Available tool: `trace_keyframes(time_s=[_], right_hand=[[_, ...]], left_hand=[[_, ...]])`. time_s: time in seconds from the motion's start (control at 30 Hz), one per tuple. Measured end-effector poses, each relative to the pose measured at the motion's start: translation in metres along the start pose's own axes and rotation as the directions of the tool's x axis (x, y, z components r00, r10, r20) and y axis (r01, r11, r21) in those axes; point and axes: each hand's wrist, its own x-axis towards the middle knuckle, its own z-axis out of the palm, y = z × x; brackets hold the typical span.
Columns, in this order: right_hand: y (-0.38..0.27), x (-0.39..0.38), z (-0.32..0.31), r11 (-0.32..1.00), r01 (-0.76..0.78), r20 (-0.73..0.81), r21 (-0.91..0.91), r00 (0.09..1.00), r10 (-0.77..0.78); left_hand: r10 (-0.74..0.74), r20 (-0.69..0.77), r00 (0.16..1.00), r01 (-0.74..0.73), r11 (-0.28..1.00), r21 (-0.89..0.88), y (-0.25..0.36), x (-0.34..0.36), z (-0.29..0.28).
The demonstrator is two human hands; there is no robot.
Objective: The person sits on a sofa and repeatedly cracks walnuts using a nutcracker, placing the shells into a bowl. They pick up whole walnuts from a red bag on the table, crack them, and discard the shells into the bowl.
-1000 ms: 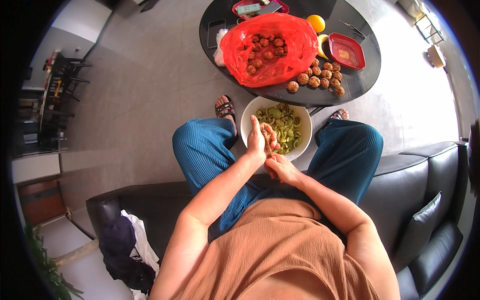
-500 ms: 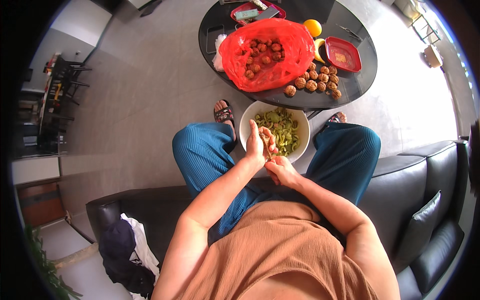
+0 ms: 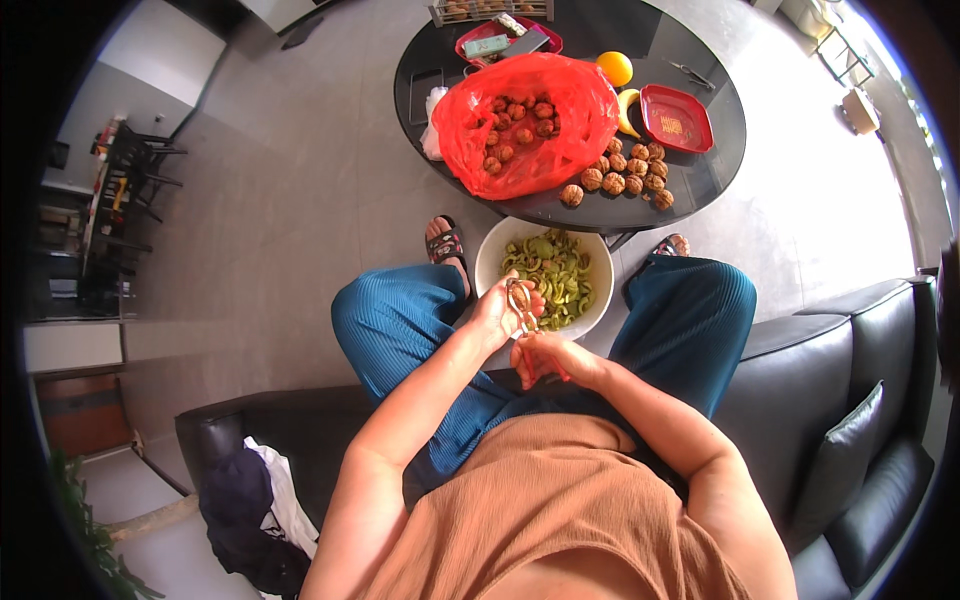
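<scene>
Over a white bowl (image 3: 585, 270) of green peels or husks between my knees, my left hand (image 3: 494, 312) cups a small brown thing, probably a walnut, inside the jaws of a metal tool (image 3: 522, 310). Below it my right hand (image 3: 552, 355) is closed round this tool's red handles, which resemble a nutcracker or pliers. Ahead, a red plastic bag (image 3: 570, 130) of walnuts and several loose walnuts (image 3: 614, 182) lie on the dark oval table (image 3: 430, 135).
The table also carries a yellow fruit (image 3: 614, 68), a banana (image 3: 628, 112), red trays (image 3: 676, 118), scissors (image 3: 692, 76) and a phone (image 3: 426, 80). A black leather sofa (image 3: 780, 390) is under me, with clothes (image 3: 240, 500) at left and a cushion (image 3: 840, 455) at right.
My left hand has tilted down and left, exposing more of the metal tool and its red handles. My right hand is slightly lower. The view has shifted, so the table appears lower.
</scene>
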Motion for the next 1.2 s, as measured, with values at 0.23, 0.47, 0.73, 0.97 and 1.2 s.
trace_keyframes(time_s=[0.23, 0.47, 0.73, 0.97, 1.2], right_hand=[[0.0, -0.001, -0.008, 0.972, 0.221, -0.182, -0.081, 0.956, -0.232], [-0.014, -0.013, -0.004, 0.972, 0.223, -0.245, -0.071, 0.941, -0.234], [-0.008, -0.011, -0.003, 0.952, 0.298, -0.242, -0.069, 0.921, -0.306], [-0.031, -0.027, 0.002, 0.991, 0.121, -0.182, -0.054, 0.975, -0.128], [-0.032, -0.029, 0.003, 0.994, 0.099, -0.215, -0.038, 0.971, -0.105]], left_hand=[[0.302, 0.133, 0.944, -0.32, 0.735, 0.598, 0.033, 0.024, 0.049], [0.657, 0.349, 0.669, -0.363, -0.12, 0.924, 0.067, 0.093, 0.105], [0.727, 0.419, 0.543, -0.381, -0.231, 0.895, 0.065, 0.108, 0.132], [0.663, 0.543, 0.515, -0.549, -0.232, 0.803, 0.079, 0.066, 0.138], [0.836, 0.525, 0.16, -0.405, -0.429, 0.807, 0.161, 0.121, 0.149]])
